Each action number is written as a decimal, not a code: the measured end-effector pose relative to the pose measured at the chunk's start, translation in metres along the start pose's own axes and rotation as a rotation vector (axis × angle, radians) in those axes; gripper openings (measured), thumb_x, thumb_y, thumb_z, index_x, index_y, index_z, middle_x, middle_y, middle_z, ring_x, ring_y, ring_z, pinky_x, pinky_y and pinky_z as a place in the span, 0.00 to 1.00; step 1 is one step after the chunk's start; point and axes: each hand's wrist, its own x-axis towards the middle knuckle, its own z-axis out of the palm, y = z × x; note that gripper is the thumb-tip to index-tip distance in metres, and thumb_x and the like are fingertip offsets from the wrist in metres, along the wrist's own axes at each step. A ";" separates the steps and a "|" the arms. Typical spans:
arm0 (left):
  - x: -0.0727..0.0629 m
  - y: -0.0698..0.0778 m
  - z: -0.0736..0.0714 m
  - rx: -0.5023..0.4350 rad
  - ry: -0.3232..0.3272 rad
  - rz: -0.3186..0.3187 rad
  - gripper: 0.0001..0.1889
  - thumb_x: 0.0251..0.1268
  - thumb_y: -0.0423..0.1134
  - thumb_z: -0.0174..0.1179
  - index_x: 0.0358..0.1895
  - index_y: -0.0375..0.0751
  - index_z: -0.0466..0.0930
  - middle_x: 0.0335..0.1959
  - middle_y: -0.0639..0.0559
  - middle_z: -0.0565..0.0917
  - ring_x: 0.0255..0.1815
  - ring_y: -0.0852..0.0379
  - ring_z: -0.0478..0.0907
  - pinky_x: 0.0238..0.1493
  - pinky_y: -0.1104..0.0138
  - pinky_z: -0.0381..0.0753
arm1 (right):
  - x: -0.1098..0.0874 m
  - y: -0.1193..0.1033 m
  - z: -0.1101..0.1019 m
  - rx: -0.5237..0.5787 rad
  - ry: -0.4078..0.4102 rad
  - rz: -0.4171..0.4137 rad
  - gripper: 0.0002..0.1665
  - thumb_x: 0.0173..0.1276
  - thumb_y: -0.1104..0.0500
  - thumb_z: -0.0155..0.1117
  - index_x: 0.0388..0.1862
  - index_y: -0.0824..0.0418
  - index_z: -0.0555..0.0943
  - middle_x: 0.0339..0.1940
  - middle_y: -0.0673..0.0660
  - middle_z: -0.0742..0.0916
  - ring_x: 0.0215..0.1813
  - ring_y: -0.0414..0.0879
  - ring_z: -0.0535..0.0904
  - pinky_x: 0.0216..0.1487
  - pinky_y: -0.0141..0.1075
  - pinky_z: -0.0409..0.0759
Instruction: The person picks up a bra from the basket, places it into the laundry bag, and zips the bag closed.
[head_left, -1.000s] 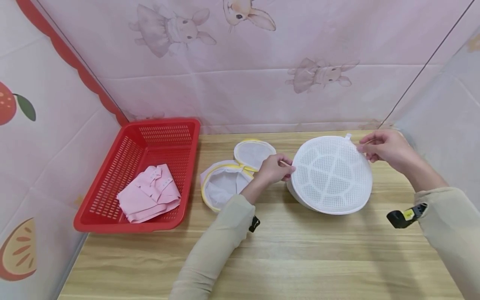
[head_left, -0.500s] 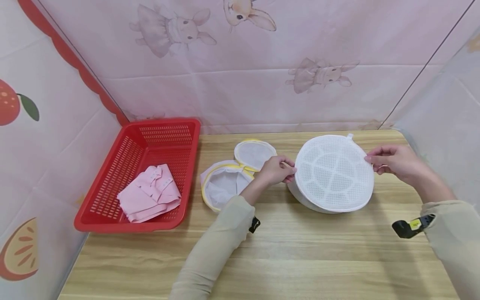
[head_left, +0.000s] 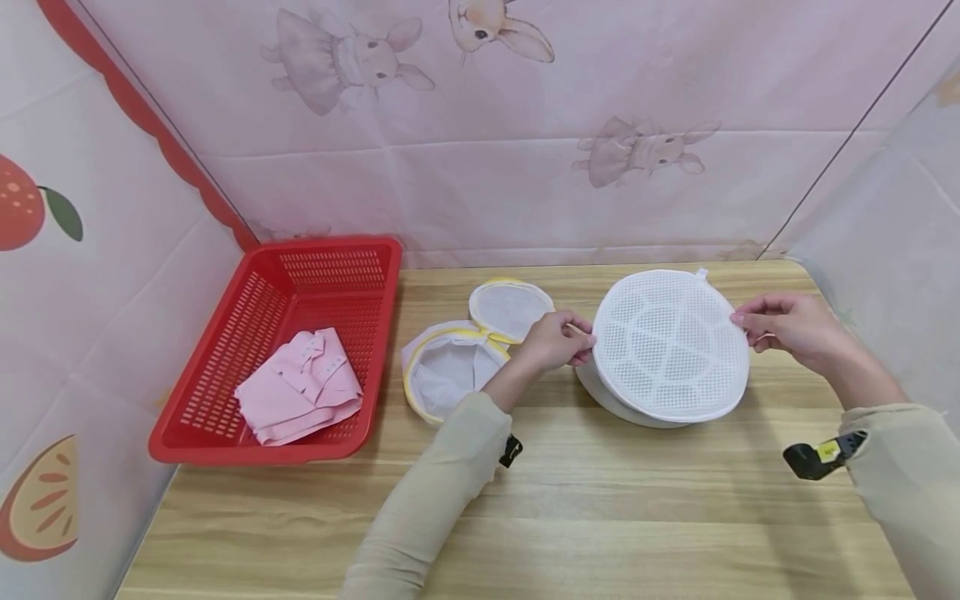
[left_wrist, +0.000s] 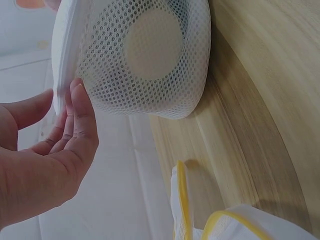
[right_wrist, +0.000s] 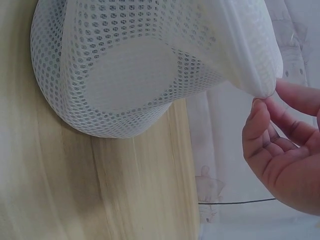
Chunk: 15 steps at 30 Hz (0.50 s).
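Observation:
A round white mesh laundry bag [head_left: 670, 346] stands on the right part of the table, its flat lid facing up and tilted toward me. My left hand [head_left: 553, 340] pinches the lid's left rim between thumb and fingers; the left wrist view shows the bag's mesh side wall [left_wrist: 192, 75] beside those fingers [left_wrist: 84, 117]. On the opposite side, my right hand [head_left: 797, 327] pinches the rim at its right edge. In the right wrist view the thumb and fingertips [right_wrist: 257, 117] meet at the seam. Whether a zipper pull is between them is hidden.
Left of the bag lies a smaller white mesh bag with yellow trim [head_left: 442, 375], its round lid [head_left: 512, 310] folded back. A red plastic basket [head_left: 386, 333] at the left holds folded pink cloth [head_left: 303, 383] with snaps. Printed wall sheets border the wooden table [head_left: 600, 517].
My right hand has moved right and a little nearer along the rim. The white bag has shifted slightly right, with my left hand following. The last half second shows hardly any motion.

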 end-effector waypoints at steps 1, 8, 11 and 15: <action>0.000 0.000 0.000 0.002 0.002 -0.003 0.06 0.60 0.32 0.59 0.39 0.35 0.76 0.22 0.47 0.79 0.20 0.58 0.77 0.36 0.59 0.81 | 0.000 0.000 0.000 0.002 -0.001 0.000 0.10 0.64 0.64 0.59 0.25 0.52 0.81 0.21 0.48 0.79 0.24 0.39 0.74 0.25 0.31 0.77; -0.004 0.002 -0.004 0.024 0.020 -0.023 0.06 0.60 0.35 0.59 0.38 0.38 0.76 0.24 0.47 0.80 0.30 0.48 0.82 0.28 0.68 0.81 | -0.001 -0.004 0.000 0.005 -0.004 0.005 0.10 0.64 0.64 0.59 0.25 0.52 0.81 0.21 0.48 0.80 0.24 0.40 0.75 0.26 0.31 0.78; -0.006 0.002 -0.007 0.023 0.024 -0.024 0.07 0.61 0.35 0.59 0.40 0.37 0.77 0.26 0.47 0.81 0.32 0.48 0.82 0.30 0.67 0.81 | -0.001 -0.005 0.000 -0.005 -0.004 -0.007 0.10 0.64 0.64 0.59 0.25 0.52 0.81 0.21 0.48 0.80 0.24 0.40 0.75 0.26 0.31 0.78; -0.008 0.000 -0.014 0.029 0.028 -0.013 0.08 0.61 0.35 0.59 0.41 0.36 0.76 0.28 0.46 0.81 0.30 0.51 0.81 0.32 0.66 0.81 | -0.003 -0.008 -0.002 -0.006 0.000 -0.031 0.11 0.65 0.66 0.57 0.26 0.53 0.81 0.22 0.48 0.79 0.24 0.39 0.74 0.26 0.31 0.77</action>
